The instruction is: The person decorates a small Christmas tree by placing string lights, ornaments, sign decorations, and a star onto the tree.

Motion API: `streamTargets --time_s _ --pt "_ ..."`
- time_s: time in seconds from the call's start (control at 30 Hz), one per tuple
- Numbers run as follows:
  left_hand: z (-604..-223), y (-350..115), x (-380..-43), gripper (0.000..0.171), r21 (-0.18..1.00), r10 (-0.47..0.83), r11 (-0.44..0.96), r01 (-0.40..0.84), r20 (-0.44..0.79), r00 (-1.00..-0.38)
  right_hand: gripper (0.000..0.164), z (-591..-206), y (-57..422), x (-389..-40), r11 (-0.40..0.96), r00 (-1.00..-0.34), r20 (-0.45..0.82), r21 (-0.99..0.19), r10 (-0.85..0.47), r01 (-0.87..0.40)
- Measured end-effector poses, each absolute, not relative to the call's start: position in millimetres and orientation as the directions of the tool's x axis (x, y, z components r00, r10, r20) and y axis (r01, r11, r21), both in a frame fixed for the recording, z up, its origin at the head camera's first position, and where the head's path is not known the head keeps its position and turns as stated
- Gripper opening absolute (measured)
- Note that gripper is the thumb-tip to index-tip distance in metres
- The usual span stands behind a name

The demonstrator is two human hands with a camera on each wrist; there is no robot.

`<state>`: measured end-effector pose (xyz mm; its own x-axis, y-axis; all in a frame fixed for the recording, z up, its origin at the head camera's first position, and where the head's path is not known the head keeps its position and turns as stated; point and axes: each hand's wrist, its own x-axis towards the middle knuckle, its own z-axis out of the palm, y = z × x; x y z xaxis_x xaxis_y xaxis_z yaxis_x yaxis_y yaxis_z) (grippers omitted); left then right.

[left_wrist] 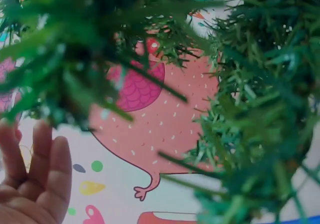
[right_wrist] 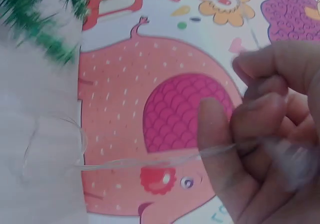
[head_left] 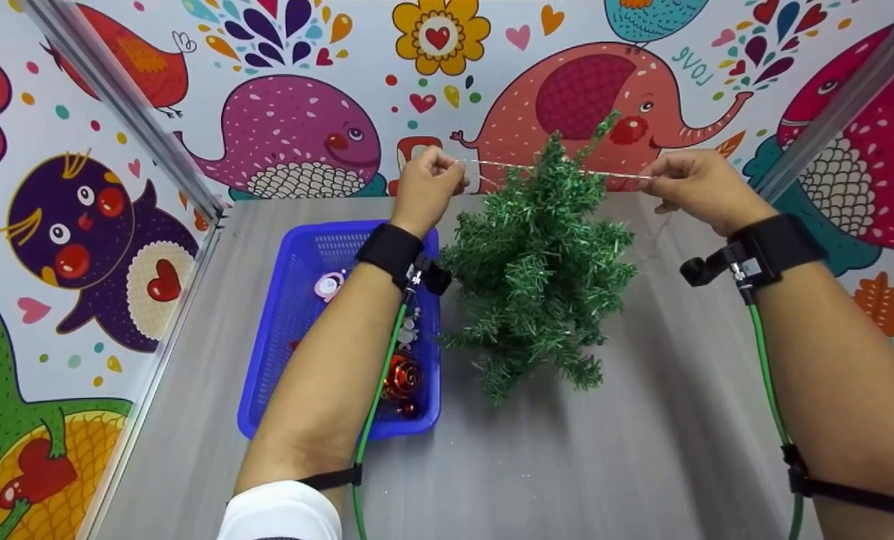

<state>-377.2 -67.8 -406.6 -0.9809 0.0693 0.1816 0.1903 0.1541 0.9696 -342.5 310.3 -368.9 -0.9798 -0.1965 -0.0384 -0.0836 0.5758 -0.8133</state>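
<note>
A small green artificial Christmas tree (head_left: 544,262) stands on the table in the head view. A thin, clear, shiny wire strand (head_left: 616,175) runs across its upper part, partly hidden among the branches. To the tree's left, my left hand (head_left: 426,184) pinches one end of the stretch. My right hand (head_left: 691,184) pinches the strand on the other side, with a loose length hanging below. In the right wrist view, the doubled clear strand (right_wrist: 150,164) leads into the curled fingers (right_wrist: 215,134). Branches (left_wrist: 250,99) fill much of the left wrist view, beside several left fingers (left_wrist: 55,169).
A blue plastic basket (head_left: 259,375) sits left of the tree, under my left forearm. It holds a red bauble (head_left: 402,375), a small pink-and-white figure (head_left: 328,286) and other ornaments. Cartoon-printed wall panels (head_left: 447,97) and metal frame posts (head_left: 128,97) enclose the grey table (head_left: 529,480).
</note>
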Motion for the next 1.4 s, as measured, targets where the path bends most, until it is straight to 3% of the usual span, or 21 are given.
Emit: streamTargets --time_s 0.3,0.5,0.6,0.73,0.83,1.0,1.1,1.3,1.4 --pt "-410.4 -75.3 -377.3 0.015 0.994 -0.077 -0.060 0.093 0.088 -0.993 0.031 -387.3 331.5 -333.6 0.566 -0.993 -0.034 -0.824 -0.114 -0.036" --pt "-414.0 -77.3 -375.3 0.011 0.974 -0.068 -0.223 0.043 0.028 -0.997 0.035 -397.3 341.4 -328.5 0.504 -0.994 -0.085 -0.863 -0.071 0.038" --pt "-412.6 -76.2 -372.6 0.013 0.964 -0.042 -0.266 0.023 0.012 -0.999 0.034 -396.7 338.0 -326.2 0.374 -0.991 -0.087 -0.926 -0.100 0.044" --pt "-409.2 -74.6 -371.0 0.008 0.941 0.011 -0.337 0.021 0.027 -1.000 0.031 -388.2 328.8 -322.2 0.062 -0.978 -0.034 -0.998 -0.205 0.022" --pt "-406.7 -74.5 -369.9 0.008 0.913 0.051 -0.407 0.037 0.063 -0.997 0.028 -378.9 319.8 -319.7 -0.182 -0.956 0.026 -0.983 -0.292 0.029" --pt "-403.9 -75.0 -367.5 0.020 0.876 0.097 -0.478 0.067 0.129 -0.987 0.032 -363.9 303.5 -316.9 -0.428 -0.921 0.120 -0.902 -0.370 0.054" --pt "-401.8 -74.4 -365.7 0.027 0.870 0.105 -0.487 0.082 0.151 -0.983 0.039 -354.9 293.0 -314.8 -0.481 -0.913 0.170 -0.876 -0.372 0.033" --pt "-393.9 -72.1 -360.5 0.043 0.848 0.145 -0.519 0.109 0.213 -0.966 0.055 -329.4 271.6 -309.1 -0.451 -0.902 0.243 -0.890 -0.356 -0.062" --pt "-390.5 -70.3 -357.0 0.047 0.887 0.204 -0.445 0.127 0.239 -0.949 0.054 -316.0 261.0 -306.3 -0.481 -0.860 0.315 -0.872 -0.401 -0.096"
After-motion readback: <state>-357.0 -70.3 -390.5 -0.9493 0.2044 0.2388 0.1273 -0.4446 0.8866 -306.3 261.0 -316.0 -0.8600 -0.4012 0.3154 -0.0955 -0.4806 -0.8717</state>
